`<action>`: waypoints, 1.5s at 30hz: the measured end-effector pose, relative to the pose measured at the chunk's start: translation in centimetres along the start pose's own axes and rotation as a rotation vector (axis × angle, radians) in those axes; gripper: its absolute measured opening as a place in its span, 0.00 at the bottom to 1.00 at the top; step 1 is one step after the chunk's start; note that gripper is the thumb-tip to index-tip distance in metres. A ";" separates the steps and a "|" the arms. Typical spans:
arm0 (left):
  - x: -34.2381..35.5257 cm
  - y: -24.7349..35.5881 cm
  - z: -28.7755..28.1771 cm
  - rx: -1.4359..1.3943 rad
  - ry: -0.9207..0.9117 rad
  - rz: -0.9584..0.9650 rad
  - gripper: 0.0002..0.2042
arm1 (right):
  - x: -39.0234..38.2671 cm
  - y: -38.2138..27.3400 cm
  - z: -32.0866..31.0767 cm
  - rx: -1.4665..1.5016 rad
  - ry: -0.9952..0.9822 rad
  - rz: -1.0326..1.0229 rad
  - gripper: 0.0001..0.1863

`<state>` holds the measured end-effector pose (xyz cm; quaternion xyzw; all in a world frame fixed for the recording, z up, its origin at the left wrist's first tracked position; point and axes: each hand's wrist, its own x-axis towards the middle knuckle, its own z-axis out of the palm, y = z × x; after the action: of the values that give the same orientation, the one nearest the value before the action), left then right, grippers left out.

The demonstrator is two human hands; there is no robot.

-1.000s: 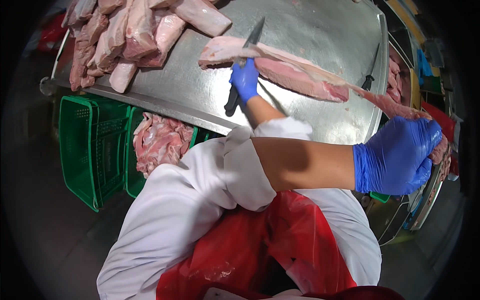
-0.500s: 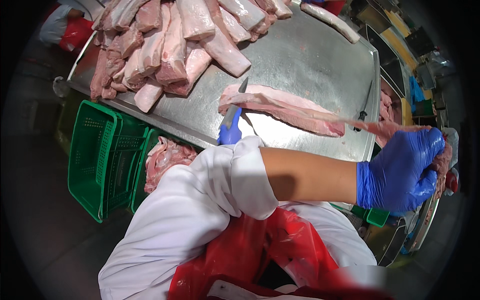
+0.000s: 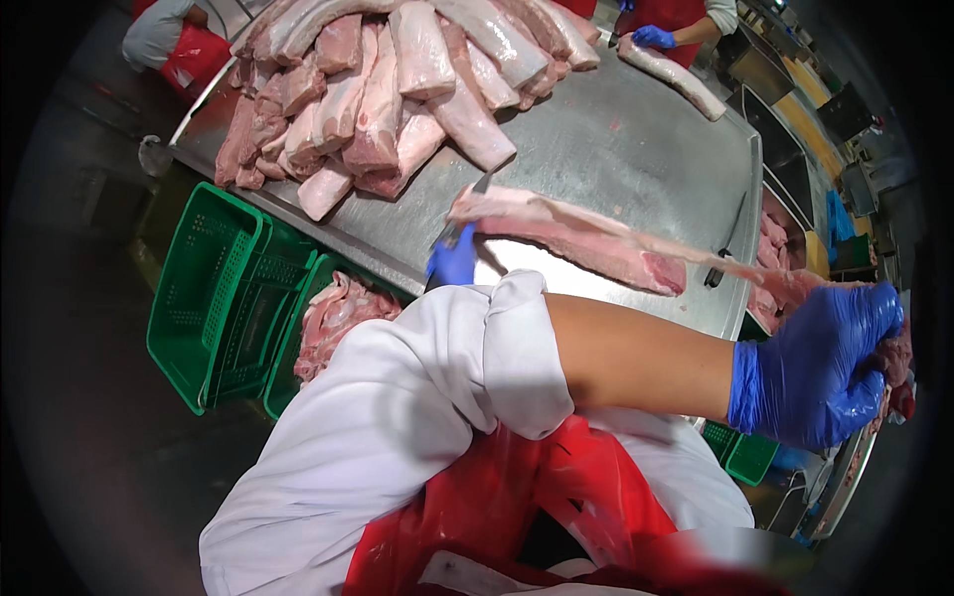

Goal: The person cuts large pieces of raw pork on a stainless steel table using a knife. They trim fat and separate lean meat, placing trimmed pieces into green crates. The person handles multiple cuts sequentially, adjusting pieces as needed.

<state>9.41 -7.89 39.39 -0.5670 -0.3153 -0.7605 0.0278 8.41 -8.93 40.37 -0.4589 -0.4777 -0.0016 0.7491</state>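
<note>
My right hand [image 3: 452,260], in a blue glove, grips a knife [image 3: 467,211] whose blade rests at the left end of a long pink meat slab [image 3: 571,240] on the steel table [image 3: 636,149]. Most of that hand is hidden behind my rolled white sleeve. My left arm crosses over to the right. Its blue-gloved hand [image 3: 815,370] is closed on a thin strip of meat [image 3: 740,268] that stretches from the slab past the table's right edge.
A big pile of meat slabs [image 3: 397,89] fills the table's far left. Green crates [image 3: 229,298] stand below the near edge, one holding meat scraps [image 3: 338,313]. A co-worker's gloved hand [image 3: 651,37] touches another slab [image 3: 676,77] at the far side. A dark tool [image 3: 723,256] lies near the right edge.
The view has tilted so more of the meat pile shows. My right hand with the knife has sunk toward my sleeve at the slab's left end. My left hand keeps its hold on the strip.
</note>
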 end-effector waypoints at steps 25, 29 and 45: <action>-37.8 -7.9 -23.2 1.273 -0.589 -1.038 0.30 | -1.2 40.4 -10.2 0.066 -2.687 0.437 0.41; -36.8 -10.1 -17.1 1.431 -0.706 -1.058 0.44 | -2.8 42.1 -10.6 0.045 -2.443 0.369 0.39; -28.6 -9.3 -13.4 1.201 -0.438 -0.946 0.22 | -20.7 37.9 -3.1 0.031 -2.493 -0.389 0.23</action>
<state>4.50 -16.33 7.97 -0.3973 -0.8773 -0.2626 -0.0598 16.09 1.87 -0.88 -0.0622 -0.9177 0.3272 -0.2166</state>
